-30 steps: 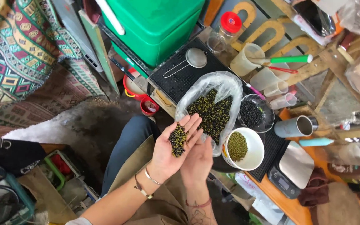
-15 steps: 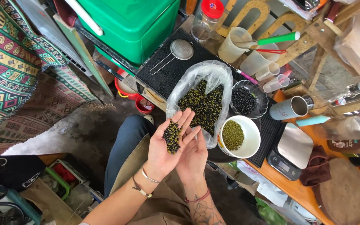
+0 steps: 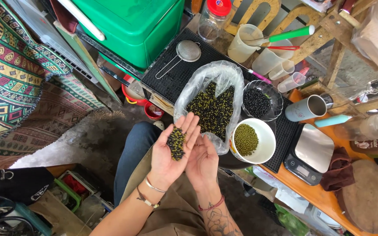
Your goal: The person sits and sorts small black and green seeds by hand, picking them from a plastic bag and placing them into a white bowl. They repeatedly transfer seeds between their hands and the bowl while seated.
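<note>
Head view, near to far: left hand [image 3: 171,153] flat and open, palm up, with a small heap of dark and green beans [image 3: 176,142] on it. Right hand [image 3: 203,162] open too, empty, touching its side. Just past the fingers, clear plastic bag [image 3: 213,102] of mixed beans. Right of it, white bowl [image 3: 253,140] of green beans. Farther off, big green box [image 3: 132,26].

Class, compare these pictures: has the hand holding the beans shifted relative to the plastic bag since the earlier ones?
No. The left hand with its mixed beans stays cupped just left of the plastic bag, fingertips near its lower edge.
</note>
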